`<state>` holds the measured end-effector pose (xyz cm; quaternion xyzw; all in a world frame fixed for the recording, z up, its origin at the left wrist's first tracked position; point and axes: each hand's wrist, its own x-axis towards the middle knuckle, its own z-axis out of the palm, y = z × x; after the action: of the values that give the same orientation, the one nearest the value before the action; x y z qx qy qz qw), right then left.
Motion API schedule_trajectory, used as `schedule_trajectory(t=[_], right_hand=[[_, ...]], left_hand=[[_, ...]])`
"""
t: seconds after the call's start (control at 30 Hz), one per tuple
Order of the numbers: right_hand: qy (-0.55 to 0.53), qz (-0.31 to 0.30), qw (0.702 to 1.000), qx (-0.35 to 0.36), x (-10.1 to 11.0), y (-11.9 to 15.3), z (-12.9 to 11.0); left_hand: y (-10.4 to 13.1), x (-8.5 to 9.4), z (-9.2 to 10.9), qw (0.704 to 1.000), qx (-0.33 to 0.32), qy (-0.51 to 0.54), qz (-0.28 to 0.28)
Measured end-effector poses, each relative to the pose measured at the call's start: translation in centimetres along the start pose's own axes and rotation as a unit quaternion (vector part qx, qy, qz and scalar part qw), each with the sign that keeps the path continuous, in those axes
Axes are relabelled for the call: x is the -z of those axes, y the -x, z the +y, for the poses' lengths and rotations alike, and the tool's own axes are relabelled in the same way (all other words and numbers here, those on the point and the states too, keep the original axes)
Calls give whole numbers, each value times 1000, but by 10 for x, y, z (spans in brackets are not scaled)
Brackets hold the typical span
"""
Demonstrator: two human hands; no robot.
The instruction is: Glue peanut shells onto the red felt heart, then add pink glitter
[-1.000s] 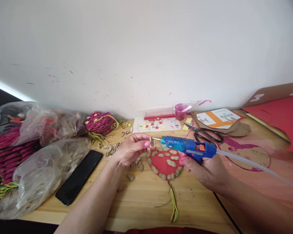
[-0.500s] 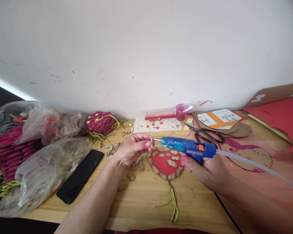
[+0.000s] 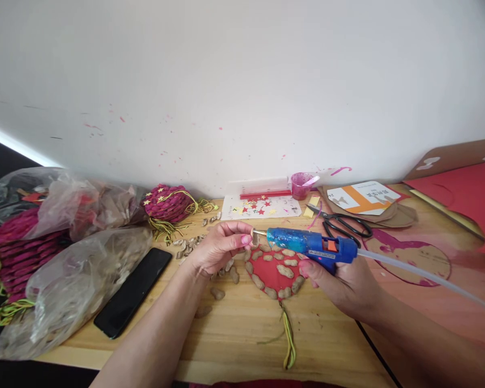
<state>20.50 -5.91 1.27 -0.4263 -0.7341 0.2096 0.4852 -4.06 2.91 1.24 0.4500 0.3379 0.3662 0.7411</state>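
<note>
My left hand [image 3: 228, 245] pinches a peanut shell [image 3: 256, 237], partly hidden by the fingers. The metal nozzle of a blue hot glue gun [image 3: 295, 241] meets the shell or sits right beside it. Around the gun's handle my right hand [image 3: 343, 285] is closed, and a long clear glue stick [image 3: 420, 269] trails from its back. Below both hands lies a red paper shape [image 3: 267, 274] edged with peanut shells, several more sitting inside it. A yellow-green tassel [image 3: 288, 339] hangs off its lower tip. Loose peanut shells [image 3: 189, 247] lie beside and behind my left hand.
To the left are a black phone [image 3: 133, 293], a plastic bag of shells [image 3: 84, 280] and magenta woven pieces [image 3: 167, 203]. Behind stand a stained cup [image 3: 301, 187] and a white sheet with small stars [image 3: 281, 207]. Black scissors [image 3: 343, 221] and cardboard cutouts [image 3: 418, 258] lie right.
Almost nothing differs. Both hands, the glue gun and the pinched peanut shell keep their places, with at most a very slight shift of the view.
</note>
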Motion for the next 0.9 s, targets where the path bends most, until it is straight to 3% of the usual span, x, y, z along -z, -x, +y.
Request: schedule_trajectory(t=[0.9], right_hand=[[31,9,999,-9,3,0,-4]], left_hand=[[0,0,-1,1000,-5,-14,4]])
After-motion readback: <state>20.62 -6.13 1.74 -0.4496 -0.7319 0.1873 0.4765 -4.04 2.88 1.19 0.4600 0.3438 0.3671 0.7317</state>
